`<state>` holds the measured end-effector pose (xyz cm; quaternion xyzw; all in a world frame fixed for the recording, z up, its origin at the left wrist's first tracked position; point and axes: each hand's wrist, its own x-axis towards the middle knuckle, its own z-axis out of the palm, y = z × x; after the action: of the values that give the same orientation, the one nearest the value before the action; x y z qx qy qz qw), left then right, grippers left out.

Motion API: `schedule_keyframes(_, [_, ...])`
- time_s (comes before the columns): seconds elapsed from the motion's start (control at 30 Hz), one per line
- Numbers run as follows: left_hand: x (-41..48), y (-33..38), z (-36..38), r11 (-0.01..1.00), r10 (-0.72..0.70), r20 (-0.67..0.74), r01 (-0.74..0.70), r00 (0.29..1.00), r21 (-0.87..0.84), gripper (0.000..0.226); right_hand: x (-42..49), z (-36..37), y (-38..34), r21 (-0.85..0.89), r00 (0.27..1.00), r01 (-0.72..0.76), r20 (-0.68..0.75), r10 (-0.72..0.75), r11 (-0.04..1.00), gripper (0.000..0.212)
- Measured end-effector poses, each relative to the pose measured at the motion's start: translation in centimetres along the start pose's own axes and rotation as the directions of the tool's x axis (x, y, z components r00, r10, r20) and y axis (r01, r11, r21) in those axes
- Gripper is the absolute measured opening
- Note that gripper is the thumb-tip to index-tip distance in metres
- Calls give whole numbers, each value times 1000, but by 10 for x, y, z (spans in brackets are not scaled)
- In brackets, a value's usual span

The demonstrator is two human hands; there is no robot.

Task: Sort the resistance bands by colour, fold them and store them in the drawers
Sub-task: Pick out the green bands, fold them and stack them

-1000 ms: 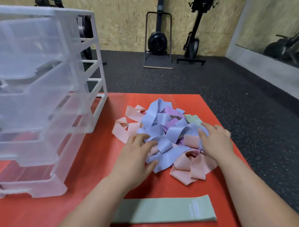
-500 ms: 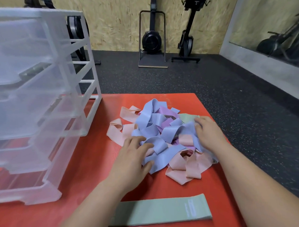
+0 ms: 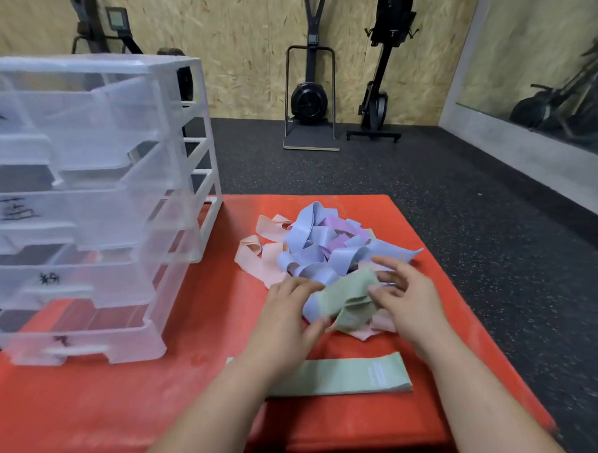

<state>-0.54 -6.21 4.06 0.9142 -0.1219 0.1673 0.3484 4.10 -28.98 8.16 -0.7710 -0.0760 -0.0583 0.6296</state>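
A tangled pile of resistance bands (image 3: 327,248) in blue, pink and purple lies on the red mat (image 3: 197,324). Over its near side, both hands hold a crumpled green band (image 3: 351,298). My left hand (image 3: 287,315) pinches its left end between thumb and fingers. My right hand (image 3: 407,296) grips its right end, fingers partly spread. A second green band (image 3: 346,377) lies flat on the mat just in front of the pile, partly under my left forearm. A clear plastic drawer unit (image 3: 86,196) stands on the mat's left side, its drawers pulled out.
The mat's right and far edges drop to a dark speckled floor (image 3: 463,199). Black exercise machines (image 3: 310,100) stand against the wooden back wall. A low grey ledge (image 3: 533,161) runs along the right.
My right hand has pulled a green band out of the pile toward me, and my left hand has come off the blue bands to take its other end. The camera tilted down.
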Motion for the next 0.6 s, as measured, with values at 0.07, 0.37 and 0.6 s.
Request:
schedule_keyframes(0.07, [-2, 6, -1, 999, -7, 5, 7, 1000, -31, 53, -7, 6, 1, -1, 999, -17, 36, 17, 1000, 49])
schedule_keyframes(0.37, [9, 16, 0, 971, -98, 54, 107, 994, -213, 54, -11, 22, -8, -14, 996, -76, 50, 77, 997, 24])
schedule_keyframes(0.6, [28, 3, 13, 973, -148, 7, 147, 989, -176, 31, 4, 21, -6, 22, 969, -59, 242, 52, 998, 31])
